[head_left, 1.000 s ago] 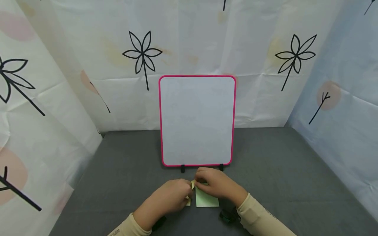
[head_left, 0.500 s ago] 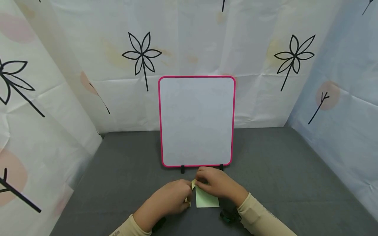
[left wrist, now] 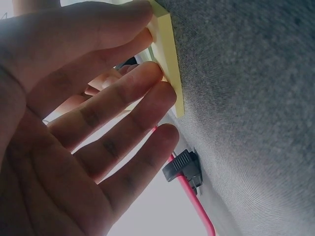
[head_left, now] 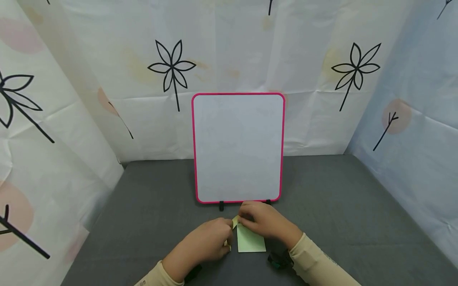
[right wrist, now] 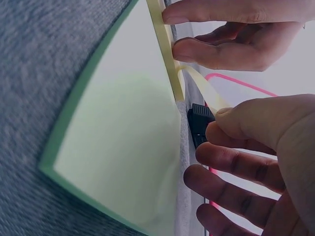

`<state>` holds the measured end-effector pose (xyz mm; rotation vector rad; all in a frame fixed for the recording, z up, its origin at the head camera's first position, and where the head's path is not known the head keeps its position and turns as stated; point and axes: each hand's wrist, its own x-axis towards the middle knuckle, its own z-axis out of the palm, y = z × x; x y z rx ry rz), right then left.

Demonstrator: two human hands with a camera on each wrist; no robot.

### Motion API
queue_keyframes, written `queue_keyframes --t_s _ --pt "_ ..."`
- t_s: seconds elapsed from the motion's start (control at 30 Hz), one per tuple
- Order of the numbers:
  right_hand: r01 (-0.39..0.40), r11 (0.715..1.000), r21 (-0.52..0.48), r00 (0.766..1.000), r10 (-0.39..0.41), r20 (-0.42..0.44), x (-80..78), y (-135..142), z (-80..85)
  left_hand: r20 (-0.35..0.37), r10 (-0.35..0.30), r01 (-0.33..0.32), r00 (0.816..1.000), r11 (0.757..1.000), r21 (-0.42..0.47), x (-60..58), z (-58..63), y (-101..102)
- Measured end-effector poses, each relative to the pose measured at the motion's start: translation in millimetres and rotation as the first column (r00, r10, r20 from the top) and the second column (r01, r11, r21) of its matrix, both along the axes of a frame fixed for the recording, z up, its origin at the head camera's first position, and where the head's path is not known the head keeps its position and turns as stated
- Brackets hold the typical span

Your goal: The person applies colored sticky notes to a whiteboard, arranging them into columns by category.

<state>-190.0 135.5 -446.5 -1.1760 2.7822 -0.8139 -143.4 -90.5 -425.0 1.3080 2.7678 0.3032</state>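
My left hand [head_left: 209,240] holds a yellow sticky note pad [left wrist: 171,64] on the table, thumb and fingertips against its edges; the back of the hand hides most of the pad in the head view. My right hand [head_left: 268,224] pinches a yellow sticky note [right wrist: 201,84] between thumb and index finger. The note is lifted and bends up from the pad, one end still touching it. Its other fingers lie loosely curled. Flat under and beside the right hand lies a light green sticky note pad [head_left: 251,240], right of the yellow one.
Behind the hands a pink-framed whiteboard [head_left: 237,147] stands upright, held by black feet [head_left: 221,205] at its lower edge. A small black object [head_left: 278,260] shows under the right wrist. Grey cloth [head_left: 154,190] covers the table; printed white fabric [head_left: 229,47] encloses it.
The right hand has shifted very slightly up and away with the yellow note. The left hand stays nearly where it was on the pad.
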Motion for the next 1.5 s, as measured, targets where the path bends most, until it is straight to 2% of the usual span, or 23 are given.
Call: queue_keyframes --t_s 0.27,0.53,1.03,1.13,1.3,1.5 --pt "0.002 1.000 -0.016 1.000 -0.002 -0.006 -0.1 2.3 4.5 0.043 0.026 -0.025 0.999 1.000 -0.005 0.0 1.0 0.6" --pt "0.001 1.000 -0.023 0.998 -0.002 -0.064 -0.2 4.5 7.3 0.048 0.021 -0.021 0.999 1.000 -0.001 0.1 0.7 1.1" --pt "0.023 0.999 -0.034 0.996 -0.026 -0.081 -2.0 9.0 18.7 0.080 0.041 -0.041 0.996 0.999 -0.003 0.4 3.3 1.0" --pt "0.030 0.998 -0.054 0.996 -0.035 -0.087 -2.9 11.4 22.1 0.075 0.030 -0.030 0.997 1.000 0.006 0.5 3.8 0.0" --pt "-0.007 0.991 -0.132 0.994 -0.007 -0.112 -2.9 14.5 29.1 0.054 0.008 -0.009 0.999 1.000 0.022 -0.4 3.6 -1.8" --pt "-0.021 0.982 -0.186 0.989 -0.007 -0.148 0.1 18.9 39.4 0.056 0.009 -0.010 0.998 1.000 0.018 -0.7 2.9 -0.6"
